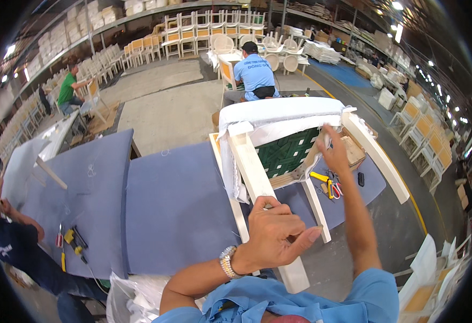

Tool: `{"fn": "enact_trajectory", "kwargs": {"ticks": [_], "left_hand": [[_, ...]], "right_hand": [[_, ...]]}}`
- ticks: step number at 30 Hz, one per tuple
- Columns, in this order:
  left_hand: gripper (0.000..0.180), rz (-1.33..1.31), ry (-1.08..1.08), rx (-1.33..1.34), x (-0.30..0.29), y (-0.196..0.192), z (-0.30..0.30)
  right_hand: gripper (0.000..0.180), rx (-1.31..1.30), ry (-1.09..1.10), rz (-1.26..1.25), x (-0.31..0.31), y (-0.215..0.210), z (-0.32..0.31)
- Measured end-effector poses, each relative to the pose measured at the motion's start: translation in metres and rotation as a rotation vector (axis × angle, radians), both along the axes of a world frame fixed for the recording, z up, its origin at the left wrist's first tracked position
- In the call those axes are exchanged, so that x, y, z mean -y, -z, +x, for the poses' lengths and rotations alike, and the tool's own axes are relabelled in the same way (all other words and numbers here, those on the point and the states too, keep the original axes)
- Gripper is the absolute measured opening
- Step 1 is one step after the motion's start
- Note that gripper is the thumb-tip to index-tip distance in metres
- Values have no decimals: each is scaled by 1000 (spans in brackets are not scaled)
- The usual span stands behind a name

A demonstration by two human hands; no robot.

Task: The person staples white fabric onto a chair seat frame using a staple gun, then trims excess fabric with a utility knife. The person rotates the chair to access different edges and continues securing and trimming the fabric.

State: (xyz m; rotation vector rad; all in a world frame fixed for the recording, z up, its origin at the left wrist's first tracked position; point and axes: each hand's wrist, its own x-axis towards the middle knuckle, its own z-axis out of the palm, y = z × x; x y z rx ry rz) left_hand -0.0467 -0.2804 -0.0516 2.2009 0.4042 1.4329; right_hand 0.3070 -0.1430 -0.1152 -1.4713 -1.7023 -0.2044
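Observation:
An upturned chair (255,172) with pale wooden legs rests on the padded bench in front of me. White fabric (284,113) covers its seat, and green woven webbing (287,153) shows on the underside. My left hand (279,234), a watch at its wrist, is curled around the near chair leg with the thumb sticking out. At the right inner edge of the seat frame, my right hand (334,151) is by the white fabric. That hand is blurred, and whether its fingers grip the fabric cannot be made out.
Yellow- and red-handled hand tools (332,188) and a wooden box (353,151) lie beyond the chair's right side. A blue-grey padded bench (182,199) extends left, with a yellow-black power tool (75,240). A co-worker (18,247) sits at far left; another (256,72) works ahead.

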Motion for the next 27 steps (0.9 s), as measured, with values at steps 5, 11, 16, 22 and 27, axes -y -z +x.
{"fn": "enact_trajectory", "kwargs": {"ticks": [5, 11, 16, 22, 27], "left_hand": [[29, 75, 170, -119, -12, -6, -10], [52, -111, 537, -456, -139, -65, -60], [89, -455, 98, -213, -343, -89, -60], [101, -807, 145, -363, -468, -19, 21], [103, -922, 519, -490, -483, 36, 89]], "right_hand": [[63, -230, 174, -368, 28, 191, -73], [64, 2, 180, -830, 67, 363, -120], [69, 74, 240, -850, 63, 345, -146], [71, -199, 301, -959, 68, 312, -144], [60, -554, 331, -799, 76, 274, -137]]}}
